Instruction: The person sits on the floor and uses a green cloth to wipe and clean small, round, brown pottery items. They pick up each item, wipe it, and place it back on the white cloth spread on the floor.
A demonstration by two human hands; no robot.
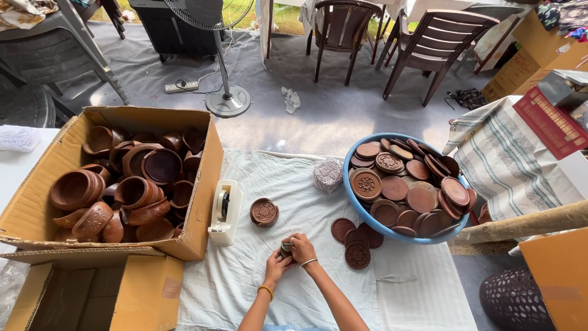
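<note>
Grip: I am seeing both hands meeting over the white cloth (257, 288), the left hand (275, 265) and right hand (302, 247) pinching one small dark object (286, 248) between their fingers; it is too small for me to tell what it is.
Wrists: a beaded band is sitting on the left wrist, a thin bangle on the right.
Just right of the grip: four flat clay lids (357, 239) are lying on the cloth, the nearest one close beside the right hand.
Just beyond the grip: a carved round clay lid (264, 212) is resting alone on the cloth.
Left of that: a white tape dispenser (225, 212) is standing against the cardboard box (205, 208).
Far left: the box is holding a heap of brown clay pots (122, 190).
Far right: a blue basin (367, 217) is brimming with more lids.
Beyond the basin's left rim: a small wrapped bundle (329, 175) is sitting on the cloth.
Farthest: a standing fan (226, 98) and brown chairs (429, 49) are waiting on the grey floor.
</note>
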